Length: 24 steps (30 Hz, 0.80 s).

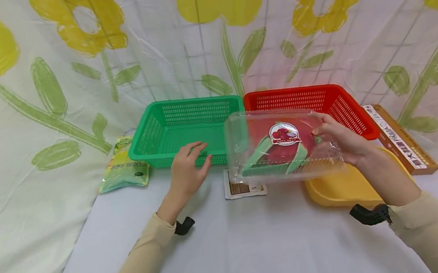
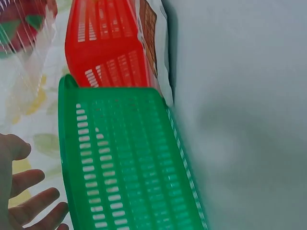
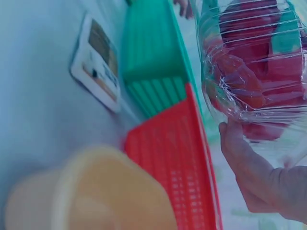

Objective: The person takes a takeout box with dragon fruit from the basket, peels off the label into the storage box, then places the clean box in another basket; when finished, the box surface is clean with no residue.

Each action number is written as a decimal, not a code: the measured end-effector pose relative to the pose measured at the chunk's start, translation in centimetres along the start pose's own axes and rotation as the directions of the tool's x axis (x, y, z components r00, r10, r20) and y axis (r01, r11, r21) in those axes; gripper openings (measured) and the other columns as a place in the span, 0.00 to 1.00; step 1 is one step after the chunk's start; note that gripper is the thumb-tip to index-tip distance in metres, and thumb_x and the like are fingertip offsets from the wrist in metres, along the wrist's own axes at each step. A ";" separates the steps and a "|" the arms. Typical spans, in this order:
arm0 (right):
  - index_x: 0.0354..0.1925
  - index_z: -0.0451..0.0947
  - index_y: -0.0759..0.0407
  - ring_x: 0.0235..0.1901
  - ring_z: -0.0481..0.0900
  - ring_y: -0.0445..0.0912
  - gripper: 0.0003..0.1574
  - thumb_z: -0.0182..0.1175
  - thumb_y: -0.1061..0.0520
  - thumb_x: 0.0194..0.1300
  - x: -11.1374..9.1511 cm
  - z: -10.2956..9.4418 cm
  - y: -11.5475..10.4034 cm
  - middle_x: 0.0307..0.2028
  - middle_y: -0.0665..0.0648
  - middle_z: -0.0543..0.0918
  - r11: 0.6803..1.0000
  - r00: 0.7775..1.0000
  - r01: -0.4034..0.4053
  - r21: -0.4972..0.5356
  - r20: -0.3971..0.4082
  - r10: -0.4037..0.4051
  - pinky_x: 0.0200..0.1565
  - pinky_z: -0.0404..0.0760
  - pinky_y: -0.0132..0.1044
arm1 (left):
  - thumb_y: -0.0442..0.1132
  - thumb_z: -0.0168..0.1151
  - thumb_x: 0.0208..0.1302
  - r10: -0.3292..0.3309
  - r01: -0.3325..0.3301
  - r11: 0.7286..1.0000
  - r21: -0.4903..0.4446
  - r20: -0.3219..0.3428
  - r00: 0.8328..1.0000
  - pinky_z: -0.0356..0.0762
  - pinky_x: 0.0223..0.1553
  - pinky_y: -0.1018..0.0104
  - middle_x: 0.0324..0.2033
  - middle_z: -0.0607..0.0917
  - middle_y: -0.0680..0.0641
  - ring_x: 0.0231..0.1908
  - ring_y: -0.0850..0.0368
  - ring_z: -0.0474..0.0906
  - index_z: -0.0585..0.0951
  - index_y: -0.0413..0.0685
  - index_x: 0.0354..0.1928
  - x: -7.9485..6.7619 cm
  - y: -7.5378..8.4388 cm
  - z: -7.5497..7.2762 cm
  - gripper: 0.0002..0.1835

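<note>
My right hand [image 1: 343, 139] grips the right end of a clear plastic box [image 1: 283, 133], raised in front of the red basket [image 1: 351, 118]. Red and green contents show through the box, and a round white label with red fruit is on its face. In the right wrist view, the thumb and palm [image 3: 256, 175] are against the box's lower edge; some fingers are hidden. My left hand [image 1: 188, 171], its fingers spread and relaxed, hovers by the front of the green basket [image 1: 149, 159] and holds nothing. Those fingers also appear at the left wrist view's lower left edge.
A yellow plastic container [image 1: 329, 189] stands under the right forearm. Beside it lies a long brown pasta box [image 1: 403, 139]. A flat white-and-brown packet [image 1: 245, 191] lies before the baskets. Left of the green basket leans a green-yellow bag [image 1: 124, 171]. A flower-printed curtain hangs behind.
</note>
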State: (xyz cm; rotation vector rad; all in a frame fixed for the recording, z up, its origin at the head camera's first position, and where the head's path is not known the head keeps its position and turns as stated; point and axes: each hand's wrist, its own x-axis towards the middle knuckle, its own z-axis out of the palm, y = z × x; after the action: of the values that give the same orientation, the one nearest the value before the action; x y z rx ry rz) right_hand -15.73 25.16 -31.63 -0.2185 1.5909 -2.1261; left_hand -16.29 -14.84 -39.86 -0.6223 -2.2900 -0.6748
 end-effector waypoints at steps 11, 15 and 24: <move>0.65 0.52 0.42 0.52 0.76 0.46 0.29 0.47 0.61 0.71 -1.1 2.8 3.4 0.61 0.58 0.61 0.999 1.000 0.013 -0.053 0.018 -0.012 0.41 0.84 0.34 | 0.38 0.67 0.61 -0.078 0.074 0.996 -0.058 -0.078 0.994 0.76 0.49 0.45 0.49 0.83 0.40 0.50 0.41 0.78 0.84 0.40 0.52 0.0 -1.7 -1.8 0.17; 0.65 0.54 0.40 0.51 0.75 0.50 0.30 0.46 0.62 0.69 -1.8 3.6 4.8 0.61 0.60 0.58 0.996 1.000 0.023 -0.083 0.006 -0.023 0.45 0.84 0.39 | 0.39 0.66 0.62 -0.083 0.076 0.994 -0.072 -0.095 0.992 0.76 0.48 0.46 0.49 0.83 0.39 0.49 0.41 0.78 0.84 0.39 0.51 0.3 -1.8 -2.2 0.17; 0.64 0.55 0.39 0.47 0.76 0.48 0.32 0.49 0.61 0.68 -2.9 5.3 8.0 0.56 0.60 0.65 0.994 1.000 0.025 -0.108 -0.016 -0.027 0.41 0.84 0.37 | 0.39 0.66 0.62 -0.081 0.074 0.994 -0.078 -0.100 0.992 0.76 0.47 0.45 0.49 0.83 0.39 0.49 0.41 0.78 0.84 0.39 0.51 0.2 -1.8 -2.3 0.17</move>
State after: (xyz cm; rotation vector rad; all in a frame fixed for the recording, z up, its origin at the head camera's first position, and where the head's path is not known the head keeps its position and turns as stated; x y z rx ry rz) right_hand -8.93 20.20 -37.09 -0.2582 1.7236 -2.0688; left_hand -16.45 -17.58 -38.74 -0.5225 -2.2107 -0.8133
